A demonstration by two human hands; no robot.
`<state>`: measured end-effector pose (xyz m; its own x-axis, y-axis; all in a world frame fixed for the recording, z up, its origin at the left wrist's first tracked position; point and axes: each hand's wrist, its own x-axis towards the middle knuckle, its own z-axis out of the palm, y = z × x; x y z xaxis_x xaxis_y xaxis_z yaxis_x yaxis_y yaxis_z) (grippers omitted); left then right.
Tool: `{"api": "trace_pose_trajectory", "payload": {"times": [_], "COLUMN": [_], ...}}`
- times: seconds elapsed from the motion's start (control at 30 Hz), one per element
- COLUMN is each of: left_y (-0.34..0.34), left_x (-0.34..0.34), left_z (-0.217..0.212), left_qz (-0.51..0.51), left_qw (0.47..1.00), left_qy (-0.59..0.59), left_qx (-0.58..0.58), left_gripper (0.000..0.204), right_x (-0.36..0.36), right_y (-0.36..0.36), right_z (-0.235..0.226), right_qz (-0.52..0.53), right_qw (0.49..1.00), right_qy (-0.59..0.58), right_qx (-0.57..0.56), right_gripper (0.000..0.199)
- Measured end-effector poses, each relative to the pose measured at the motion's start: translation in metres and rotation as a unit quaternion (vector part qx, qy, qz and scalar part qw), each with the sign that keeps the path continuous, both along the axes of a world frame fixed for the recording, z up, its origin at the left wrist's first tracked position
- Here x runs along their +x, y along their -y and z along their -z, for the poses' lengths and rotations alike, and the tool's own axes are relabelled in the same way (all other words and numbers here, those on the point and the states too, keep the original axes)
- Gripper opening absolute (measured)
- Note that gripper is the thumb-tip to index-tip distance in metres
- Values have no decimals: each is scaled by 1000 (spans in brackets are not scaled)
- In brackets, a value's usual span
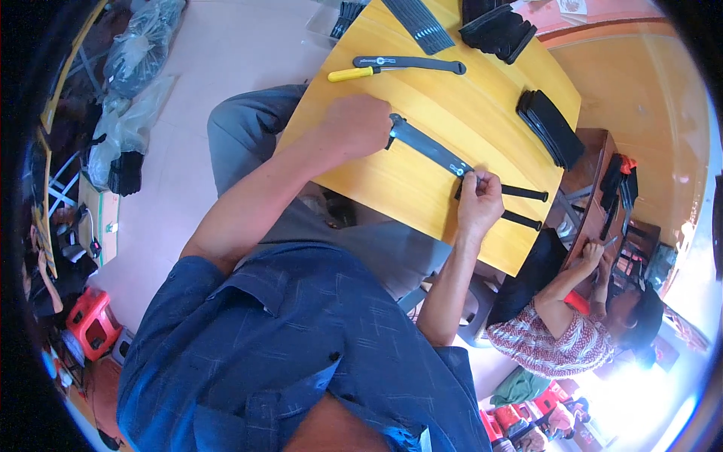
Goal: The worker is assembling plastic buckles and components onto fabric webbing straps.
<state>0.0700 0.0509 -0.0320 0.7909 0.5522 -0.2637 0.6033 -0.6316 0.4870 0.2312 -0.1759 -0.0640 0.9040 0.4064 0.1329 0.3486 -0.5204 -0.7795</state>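
Note:
A flat black strap point(431, 148) with small pale markings is stretched across the yellow table, between my two hands. My left hand point(358, 126) is closed in a fist at its left end; the fingertips are turned away and partly hidden. At the other end, my right hand point(480, 202) pinches the strap between thumb and fingers. Two narrow black strips point(525, 193) with wider ends stick out to the right of my right hand. Beyond my left hand lies a similar black strap point(422, 63), beside a tool with a yellow handle point(351, 74).
The table point(354, 166) holds a row of dark strips point(419, 26) and black piles point(497, 34) at the far side, plus a black stack point(550, 128) at right. A co-worker point(572, 324) sits at another bench on the right. Plastic bags point(143, 49) and a red stool point(93, 322) stand left.

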Motion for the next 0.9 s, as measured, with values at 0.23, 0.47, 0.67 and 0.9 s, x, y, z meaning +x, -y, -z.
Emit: {"api": "trace_pose_trajectory", "payload": {"times": [0.23,0.47,0.67,0.9], "left_y": [0,0,-1,0], "left_x": [2,1,0,1], "left_z": [0,4,4,0], "left_qz": [12,14,21,6], "left_qw": [1000,999,999,999], "left_qy": [-8,-1,2,-2], "left_qx": [18,35,39,33], "left_gripper": [28,30,29,29], "right_x": [-1,0,-5,-15], "right_y": [-1,-1,-6,-7], "right_z": [-6,-4,-12,-20], "right_qz": [2,-1,-6,-28], "right_qw": [1000,999,999,969], "right_qy": [8,5,10,173], "right_qx": [-28,-31,-50,-175], "right_gripper": [11,10,9,16]}}
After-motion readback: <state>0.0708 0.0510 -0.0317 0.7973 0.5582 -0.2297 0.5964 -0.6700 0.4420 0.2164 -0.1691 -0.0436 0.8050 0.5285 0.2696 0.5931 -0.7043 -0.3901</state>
